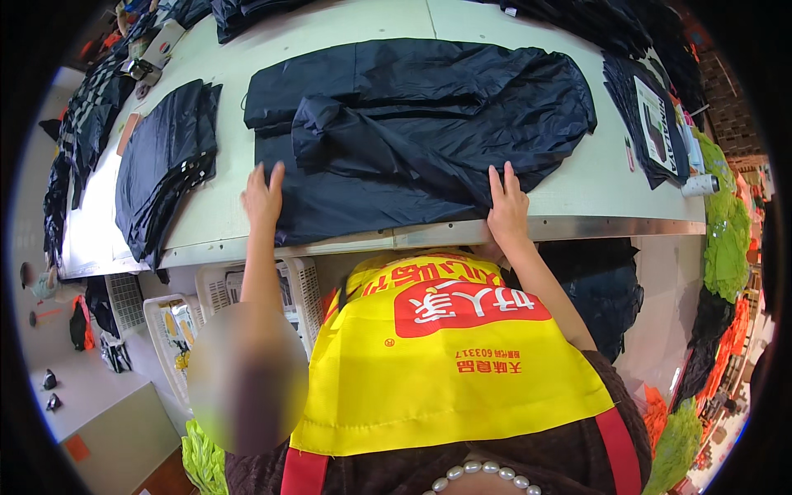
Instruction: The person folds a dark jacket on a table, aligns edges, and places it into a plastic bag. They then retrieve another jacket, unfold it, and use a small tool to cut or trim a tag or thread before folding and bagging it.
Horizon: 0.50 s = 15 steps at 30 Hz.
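your left hand outstretched at the left edge of the wrinkled, dark navy cloth, your right hand well apart, fingers extended near its front edge, cloth spread across the long white table

Sets of fingers: we count two, left fingers and right fingers.
Spread dark cloth: one, at our fingers.
Folded stacks: two, one left of our left fingers, one right of our right.
Spool: one, rightward of our right fingers.
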Motion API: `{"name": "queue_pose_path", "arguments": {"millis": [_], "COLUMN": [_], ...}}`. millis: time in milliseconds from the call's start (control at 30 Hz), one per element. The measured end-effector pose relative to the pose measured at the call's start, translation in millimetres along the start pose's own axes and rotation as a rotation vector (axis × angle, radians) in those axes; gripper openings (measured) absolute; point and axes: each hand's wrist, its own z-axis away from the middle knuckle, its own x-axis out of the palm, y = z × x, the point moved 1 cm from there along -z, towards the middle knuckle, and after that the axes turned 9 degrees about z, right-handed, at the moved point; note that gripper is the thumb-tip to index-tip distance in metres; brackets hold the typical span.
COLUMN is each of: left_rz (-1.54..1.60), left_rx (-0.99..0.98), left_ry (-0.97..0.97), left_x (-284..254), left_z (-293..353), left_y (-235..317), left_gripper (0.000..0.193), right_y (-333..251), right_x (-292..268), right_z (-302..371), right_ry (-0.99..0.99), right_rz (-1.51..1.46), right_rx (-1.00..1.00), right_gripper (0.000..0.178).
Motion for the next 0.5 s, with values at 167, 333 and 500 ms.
{"name": "queue_pose_path", "arguments": {"millis": [167, 333, 500], "left_rz": [0.722, 1.421, 0.728], "left_rx": [-0.203, 0.013, -0.085], "left_ry": [-0.145, -0.214, -0.050], "left_x": [-11.6, -51.9, -46.0], "left_z": [-45.1, -27.3, 46.4], "left_y": [114.2, 124.3, -42.1], "left_gripper": [0.065, 0.020, 0.020], "right_y": [10.8, 12.9, 18.7], "right_x": [0.7, 3.9, -18.2], "right_z": [-2.8, -0.2, -9.1], "right_ry": [-0.007, -0.067, -0.384], "right_rz": [0.031, -0.003, -0.179], "right_rx": [-0.085, 0.077, 0.035], "right_gripper": [0.060, 0.065, 0.081]}}
